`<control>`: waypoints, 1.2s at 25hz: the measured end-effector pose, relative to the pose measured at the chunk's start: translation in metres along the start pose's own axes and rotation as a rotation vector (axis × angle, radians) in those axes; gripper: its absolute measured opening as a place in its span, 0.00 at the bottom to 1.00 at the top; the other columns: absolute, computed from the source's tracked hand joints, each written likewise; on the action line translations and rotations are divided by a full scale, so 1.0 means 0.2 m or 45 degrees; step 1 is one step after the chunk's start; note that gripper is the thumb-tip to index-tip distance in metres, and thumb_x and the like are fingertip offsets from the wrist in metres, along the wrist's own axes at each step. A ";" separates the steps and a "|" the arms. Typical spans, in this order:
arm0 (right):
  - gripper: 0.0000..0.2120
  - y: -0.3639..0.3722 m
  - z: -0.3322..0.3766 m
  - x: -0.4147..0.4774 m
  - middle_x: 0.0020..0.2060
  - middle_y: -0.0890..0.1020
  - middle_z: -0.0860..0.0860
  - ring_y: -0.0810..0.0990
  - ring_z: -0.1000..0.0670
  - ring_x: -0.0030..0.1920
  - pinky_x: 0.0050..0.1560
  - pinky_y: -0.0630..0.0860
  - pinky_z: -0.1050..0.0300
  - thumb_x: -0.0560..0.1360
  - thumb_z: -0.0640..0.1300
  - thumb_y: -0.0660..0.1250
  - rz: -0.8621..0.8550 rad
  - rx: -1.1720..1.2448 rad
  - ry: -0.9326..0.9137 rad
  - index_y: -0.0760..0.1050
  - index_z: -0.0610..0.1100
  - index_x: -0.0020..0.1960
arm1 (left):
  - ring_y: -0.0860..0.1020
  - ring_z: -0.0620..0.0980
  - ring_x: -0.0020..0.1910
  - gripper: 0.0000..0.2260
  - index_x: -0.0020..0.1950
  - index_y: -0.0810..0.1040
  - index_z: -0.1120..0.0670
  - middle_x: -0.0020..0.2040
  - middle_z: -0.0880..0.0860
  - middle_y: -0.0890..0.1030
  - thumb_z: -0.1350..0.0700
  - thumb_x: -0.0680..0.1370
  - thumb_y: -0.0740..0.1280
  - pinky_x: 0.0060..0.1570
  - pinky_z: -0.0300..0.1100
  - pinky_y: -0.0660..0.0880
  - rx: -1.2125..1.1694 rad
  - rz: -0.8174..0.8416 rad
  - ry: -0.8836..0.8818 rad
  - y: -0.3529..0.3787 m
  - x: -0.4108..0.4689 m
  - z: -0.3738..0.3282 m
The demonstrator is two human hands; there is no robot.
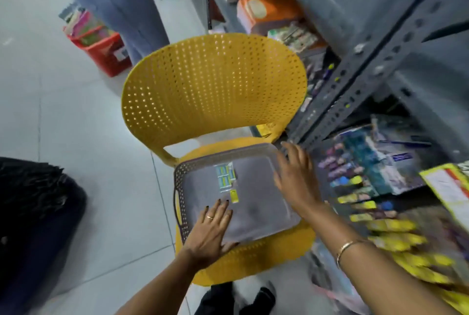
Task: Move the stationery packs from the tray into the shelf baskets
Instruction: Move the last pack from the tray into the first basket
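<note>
A grey plastic tray (pixel 256 218) with a perforated rim lies on the seat of a yellow chair (pixel 213 86). One clear stationery pack (pixel 225 177) with blue and yellow labels lies flat near the tray's middle. My left hand (pixel 213 231) rests palm down on the tray's near left part, fingers spread, fingertips just short of the pack. My right hand (pixel 295 175) hovers open over the tray's right edge, holding nothing. At right, the grey metal shelf (pixel 355 81) carries several colourful stationery packs (pixel 355 182), blurred.
A person in grey trousers (pixel 114 5) stands behind the chair beside a red basket (pixel 104 48) of goods on the tiled floor. A dark bag (pixel 33 213) sits at left. Yellow packs (pixel 406 238) fill the lower right shelf.
</note>
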State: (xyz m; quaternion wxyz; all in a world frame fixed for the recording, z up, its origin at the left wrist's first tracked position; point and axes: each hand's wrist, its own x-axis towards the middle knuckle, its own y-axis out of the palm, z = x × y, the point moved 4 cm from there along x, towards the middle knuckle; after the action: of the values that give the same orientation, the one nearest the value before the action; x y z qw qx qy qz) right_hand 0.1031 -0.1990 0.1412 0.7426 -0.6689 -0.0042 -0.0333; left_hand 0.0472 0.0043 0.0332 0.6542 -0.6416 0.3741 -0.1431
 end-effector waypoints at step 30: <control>0.26 1.09 0.23 0.26 0.60 0.72 0.42 0.71 0.41 0.60 0.59 0.67 0.51 0.66 0.47 0.71 0.708 -0.155 -0.755 0.68 0.40 0.60 | 0.64 0.60 0.71 0.34 0.67 0.69 0.59 0.72 0.61 0.67 0.33 0.74 0.52 0.64 0.55 0.69 -0.176 -0.007 -0.088 0.54 -0.08 0.13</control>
State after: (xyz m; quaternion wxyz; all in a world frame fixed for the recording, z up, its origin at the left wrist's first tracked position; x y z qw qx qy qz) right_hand 0.1680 -0.1329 -0.0678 0.6489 -0.6679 -0.0352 0.3627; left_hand 0.0232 0.0483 -0.0670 0.6204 -0.6909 0.3585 -0.0963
